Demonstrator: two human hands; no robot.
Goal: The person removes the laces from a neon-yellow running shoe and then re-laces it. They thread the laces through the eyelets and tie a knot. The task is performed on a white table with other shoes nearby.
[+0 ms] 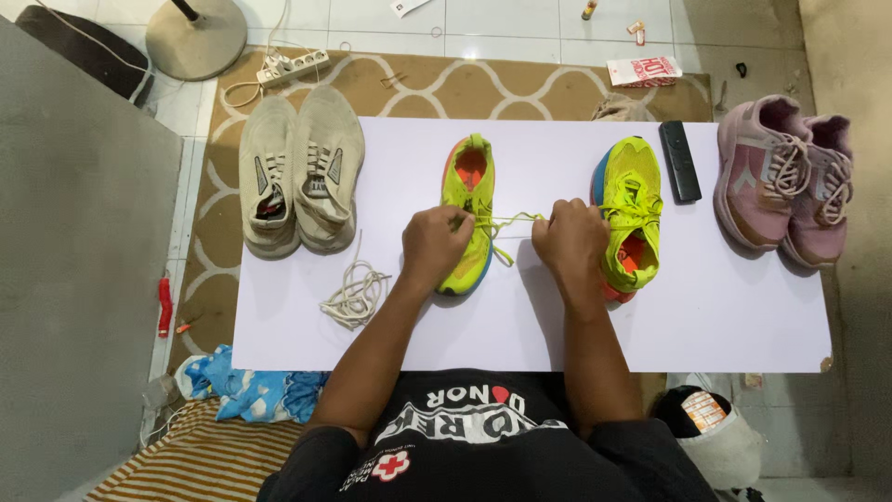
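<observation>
Pulling a yellow lace [517,219] taut, both hands work mid-table. The left hand [433,244] sits on the neon yellow-green shoe [469,214], fingers closed on the lace at the shoe's eyelets. At three o'clock from it, the right hand [569,240] pinches the lace's other end, fingers together, knuckles touching the second neon shoe [632,218], which lies toe toward the person.

The white table [706,316] leaves open surface along its near edge, from five to seven o'clock of the hands, and a bare stretch at four o'clock out to the right corner. At nine o'clock a loose white cord [355,296] lies coiled, near the left forearm. At ten o'clock the beige sneakers [299,172] overhang the table's left edge. At two o'clock a black remote [679,160] lies just beside the second neon shoe, close to the far edge. Further out at three o'clock, the pink sneakers [788,177] straddle the right edge. Beyond the far edge lies a patterned rug [520,88].
</observation>
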